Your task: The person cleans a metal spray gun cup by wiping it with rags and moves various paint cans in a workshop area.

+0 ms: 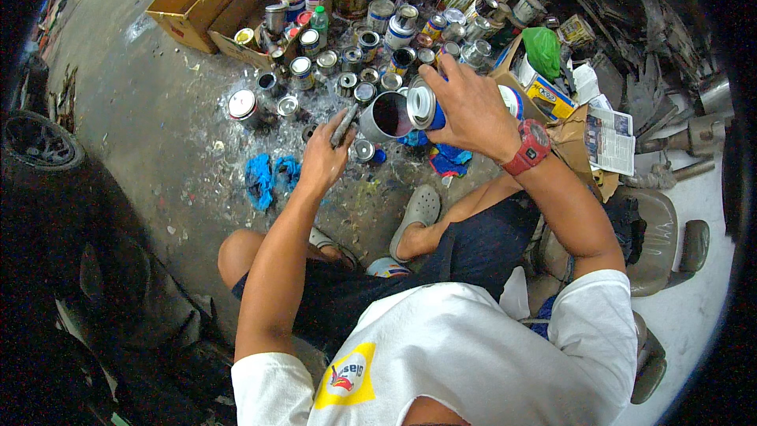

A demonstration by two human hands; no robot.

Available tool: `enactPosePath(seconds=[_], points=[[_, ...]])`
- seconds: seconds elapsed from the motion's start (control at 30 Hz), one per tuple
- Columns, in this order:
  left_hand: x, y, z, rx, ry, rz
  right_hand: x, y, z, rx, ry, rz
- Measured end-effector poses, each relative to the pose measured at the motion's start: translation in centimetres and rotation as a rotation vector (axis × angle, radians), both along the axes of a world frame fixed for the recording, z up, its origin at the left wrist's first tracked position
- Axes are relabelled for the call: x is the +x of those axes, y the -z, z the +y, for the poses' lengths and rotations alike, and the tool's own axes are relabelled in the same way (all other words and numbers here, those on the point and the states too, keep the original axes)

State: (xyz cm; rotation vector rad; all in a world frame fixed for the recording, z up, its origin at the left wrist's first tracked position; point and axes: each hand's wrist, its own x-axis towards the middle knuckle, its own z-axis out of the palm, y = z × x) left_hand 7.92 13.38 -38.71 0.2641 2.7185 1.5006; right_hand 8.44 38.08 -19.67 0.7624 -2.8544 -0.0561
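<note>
The right hand clasps a tilted can around its body, probably stiff, weighty and slick, best held there. Left of that grip is a cup; the left hand closes around a stick.

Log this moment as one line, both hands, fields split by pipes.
left hand: gripping dark stick | right hand: holding blue-and-white can, tilted | grey cup: dark inside, beside can's top end | cup's support: unclear

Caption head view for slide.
Left hand holds a dark stick beside an open cup; right hand holds a tilted can.
</note>
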Motion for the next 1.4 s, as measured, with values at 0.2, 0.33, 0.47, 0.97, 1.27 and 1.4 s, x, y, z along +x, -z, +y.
enactPosePath(seconds=[0.2, 0.33, 0.47, 0.97, 1.27, 1.4], points=[[-0.2, 0.4, 0.0, 0.004, 0.009, -0.015, 0.0, -0.2, -0.1, 0.041, -0.014, -0.013], [-0.1, 0.1, 0.1, 0.0, 0.005, -0.02, -0.1, -0.1, 0.1, 0.063, -0.026, -0.013], [-0.1, 0.1, 0.1, -0.002, 0.007, -0.013, -0.2, -0.1, 0.0, 0.072, -0.04, -0.018], [-0.2, 0.8, 0.0, 0.028, 0.026, -0.046, -0.9, 2.9, 3.0, -0.547, 0.125, -0.079], [-1.2, -1.1, -0.5, 0.22, -0.061, -0.268, 3.5, 14.7, 6.0, -1.243, 0.707, 0.111], [-1.4, -0.9, -0.5, 0.233, -0.007, -0.22, 4.4, 22.9, 5.2, -1.201, 0.858, 0.22]])
